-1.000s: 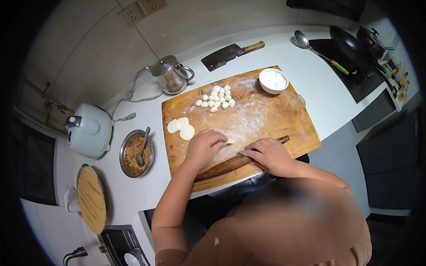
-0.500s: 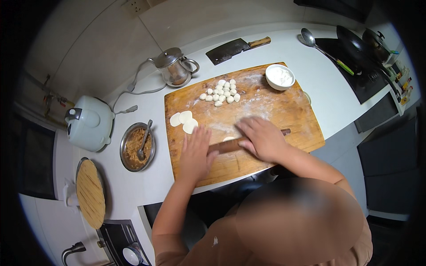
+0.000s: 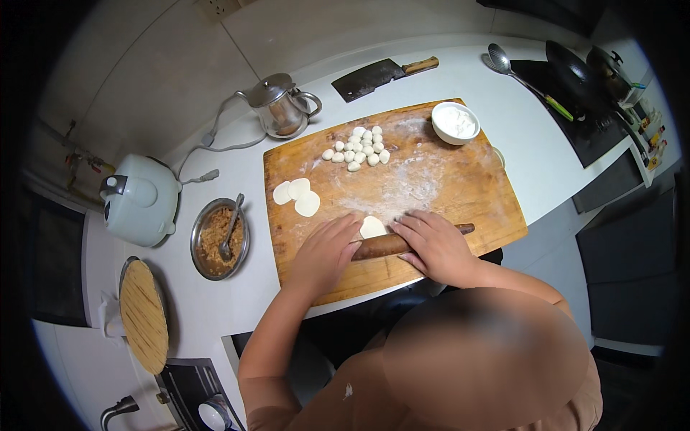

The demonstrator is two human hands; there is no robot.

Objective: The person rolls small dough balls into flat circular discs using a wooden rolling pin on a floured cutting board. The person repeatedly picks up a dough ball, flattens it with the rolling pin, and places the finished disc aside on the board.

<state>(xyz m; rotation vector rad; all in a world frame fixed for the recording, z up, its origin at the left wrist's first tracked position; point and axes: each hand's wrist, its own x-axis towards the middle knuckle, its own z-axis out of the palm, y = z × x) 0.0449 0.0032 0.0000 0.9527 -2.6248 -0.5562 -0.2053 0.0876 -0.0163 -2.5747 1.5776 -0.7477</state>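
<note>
A brown wooden rolling pin (image 3: 382, 246) lies across the near part of the floured cutting board (image 3: 467, 190). Over its left end rests my left hand (image 3: 325, 251), fingers together and thumb against the wood. My right hand (image 3: 440, 248) closes over the pin farther right, and the tapered tip sticks out beyond it. Just past the pin, between both hands, is a flat dough wrapper (image 3: 372, 228), its near edge at the pin. Several rolled wrappers (image 3: 307, 203) overlap at the board's left side. Small dough balls (image 3: 358, 147) are grouped toward the back.
A white bowl of flour (image 3: 455, 122) stands on the board's far right corner. Behind are a cleaver (image 3: 377, 77) and a steel kettle (image 3: 277, 108). To the left sit a metal bowl of filling (image 3: 215, 241) with a spoon, a rice cooker (image 3: 144, 201) and a round slatted tray (image 3: 144, 316).
The rolling pin has come slightly nearer to me, uncovering more of the wrapper. My left hand has shifted right and my right hand nearer, both staying on the pin.
</note>
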